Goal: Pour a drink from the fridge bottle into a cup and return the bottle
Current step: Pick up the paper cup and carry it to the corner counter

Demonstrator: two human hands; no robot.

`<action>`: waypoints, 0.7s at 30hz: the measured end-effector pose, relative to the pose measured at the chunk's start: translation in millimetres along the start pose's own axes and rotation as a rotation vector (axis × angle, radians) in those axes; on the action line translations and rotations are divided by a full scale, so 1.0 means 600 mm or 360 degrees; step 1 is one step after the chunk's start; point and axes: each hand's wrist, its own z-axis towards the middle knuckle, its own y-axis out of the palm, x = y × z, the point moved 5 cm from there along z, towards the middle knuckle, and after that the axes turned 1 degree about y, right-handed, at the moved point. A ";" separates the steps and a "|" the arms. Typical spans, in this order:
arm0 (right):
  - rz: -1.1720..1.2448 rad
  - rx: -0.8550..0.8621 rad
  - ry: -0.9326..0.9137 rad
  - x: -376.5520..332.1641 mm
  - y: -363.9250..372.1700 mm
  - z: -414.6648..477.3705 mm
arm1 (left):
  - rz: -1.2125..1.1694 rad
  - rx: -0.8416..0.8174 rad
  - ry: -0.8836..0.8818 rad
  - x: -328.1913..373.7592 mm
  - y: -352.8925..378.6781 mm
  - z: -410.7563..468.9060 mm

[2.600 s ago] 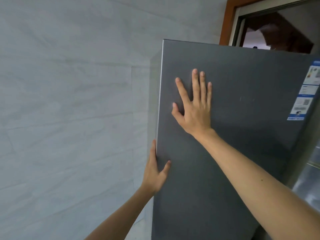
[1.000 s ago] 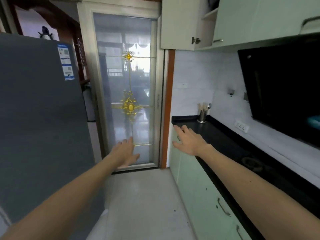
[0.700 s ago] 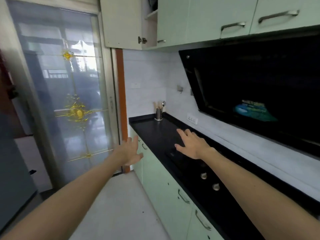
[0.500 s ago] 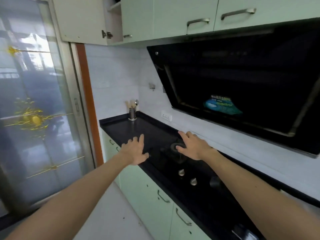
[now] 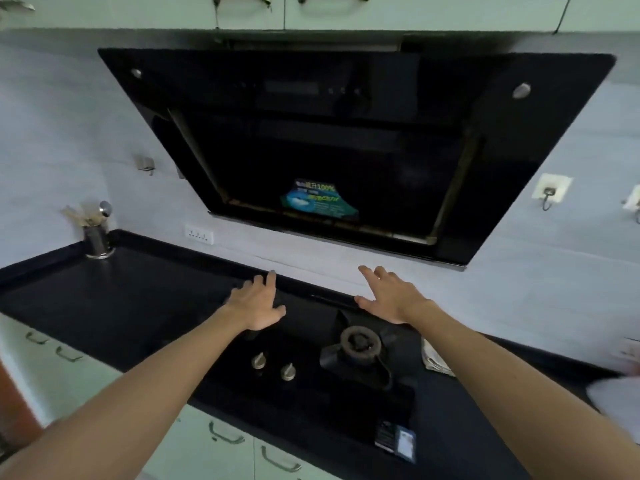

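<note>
a: how are the two grips now?

b: the left grip (image 5: pixel 258 306) is open, with straight fingers a little spread and the palm down, and it has hold of nothing. the right grip (image 5: pixel 391 296) is the same: flat, fingers spread, nothing in it. they are near each other but apart.

a: what is under them?

b: a black counter (image 5: pixel 121 296) with a black gas stove (image 5: pixel 311 403) set in it. the left grip is over the far left part of the stove; whether it touches the surface i cannot tell. the burner (image 5: pixel 360 344) is just on the near side of the right grip. two metal knobs (image 5: pixel 259 361) are on the near side of the left grip, between the two forearms.

a: and above?

b: a black range hood (image 5: pixel 346 133) hangs on the wall above both grips, with a blue sticker (image 5: pixel 318 200) on it.

a: where are the bottle and the cup?

b: they do not show in this view. far to the right of the right grip, at the picture's edge, there is a white blurred thing (image 5: pixel 620 393) on the counter; what it is i cannot tell. a folded pale thing (image 5: pixel 434 360), cloth or paper, lies beside the right forearm. far to the left of the left grip a metal holder with utensils (image 5: pixel 98 237) stands in the counter's corner.
</note>
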 end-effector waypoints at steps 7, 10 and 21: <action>-0.0046 -0.0029 0.0422 0.159 0.013 -0.077 | -0.0004 -0.0115 0.0351 0.151 0.055 0.095; -0.0026 -0.0048 0.0597 0.222 0.024 -0.119 | -0.0012 -0.0166 0.0529 0.234 0.077 0.119; 0.0095 -0.0073 0.1073 0.408 0.084 -0.293 | 0.0004 -0.0274 0.0993 0.517 0.144 0.142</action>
